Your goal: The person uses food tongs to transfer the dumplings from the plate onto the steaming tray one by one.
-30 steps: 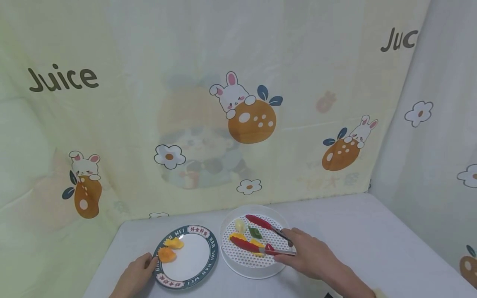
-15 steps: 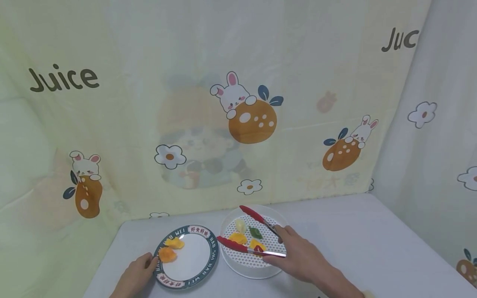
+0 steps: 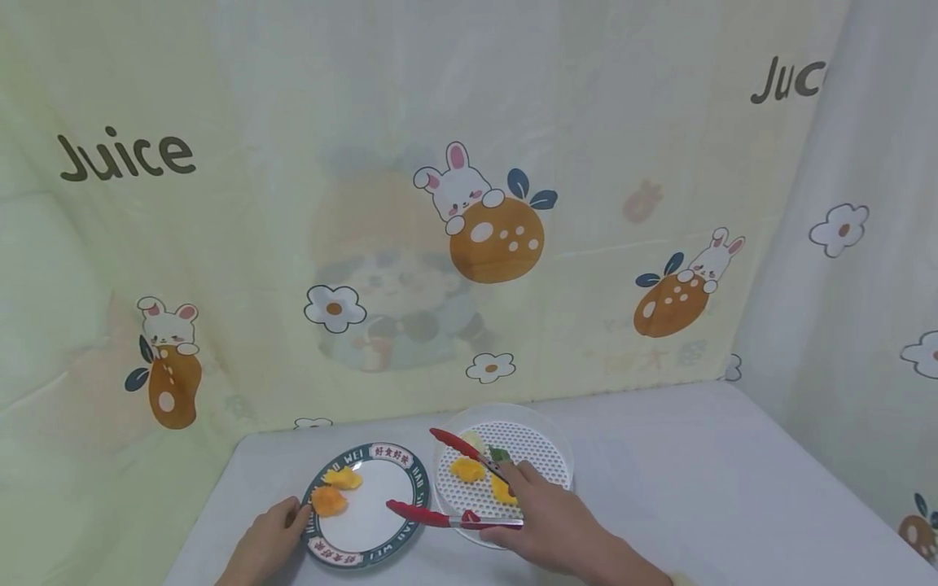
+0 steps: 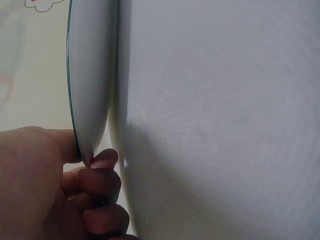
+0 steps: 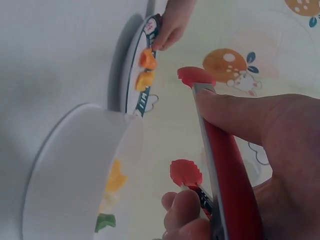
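Note:
My left hand (image 3: 267, 537) pinches the left edge of a round white plate (image 3: 377, 496) with a dark green patterned rim. The left wrist view shows the thumb above that rim and curled fingers beneath. On the plate lie a yellow dumpling-like piece (image 3: 343, 478) and an orange one (image 3: 329, 500). My right hand (image 3: 553, 521) grips red-tipped metal tongs (image 5: 227, 180). The tongs' arms are spread, with nothing between their tips, and reach over the basket's left side toward the plate. Under them stands a white round steamer basket (image 3: 542, 448) with a perforated floor.
Inside the basket lie yellow pieces (image 3: 467, 470), a pale piece (image 3: 472, 441) and a green one (image 3: 499, 454), partly hidden by the tongs and right hand. A white cloth (image 3: 659, 472) covers the table. A printed curtain (image 3: 586, 325) hangs behind it.
My right hand has carried the spread tongs leftward, from above the basket to its left side and over the plate's right edge. The left hand and plate have stayed in place.

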### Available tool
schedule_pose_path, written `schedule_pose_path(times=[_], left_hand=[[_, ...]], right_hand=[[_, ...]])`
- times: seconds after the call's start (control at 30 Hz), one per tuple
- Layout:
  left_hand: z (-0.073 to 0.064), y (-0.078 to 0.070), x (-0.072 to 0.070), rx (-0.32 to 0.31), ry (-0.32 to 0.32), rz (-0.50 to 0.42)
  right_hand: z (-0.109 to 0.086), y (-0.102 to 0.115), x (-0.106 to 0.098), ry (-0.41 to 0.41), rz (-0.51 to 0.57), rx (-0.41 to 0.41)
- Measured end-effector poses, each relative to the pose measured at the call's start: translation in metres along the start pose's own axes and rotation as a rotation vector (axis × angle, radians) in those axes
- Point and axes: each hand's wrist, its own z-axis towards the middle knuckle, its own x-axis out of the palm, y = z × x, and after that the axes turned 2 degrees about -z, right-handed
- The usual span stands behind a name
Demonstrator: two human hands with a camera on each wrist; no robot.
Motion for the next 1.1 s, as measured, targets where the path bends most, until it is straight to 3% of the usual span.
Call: schedule_pose_path(times=[0.33, 0.83, 1.1], left_hand=[[0.001, 0.003, 0.0, -0.01, 0.021, -0.011], [0.003, 0.003, 0.0, 0.0, 0.02, -0.023], [0.006, 0.005, 0.0, 0.026, 0.025, -0.006]], right_hand=[[0.009, 0.022, 0.021, 0.051, -0.022, -0.121], [0.018, 0.05, 0.059, 0.218, 0.039, -0.105], [0.028, 0.064, 0.072, 0.179, -0.011, -0.124]])
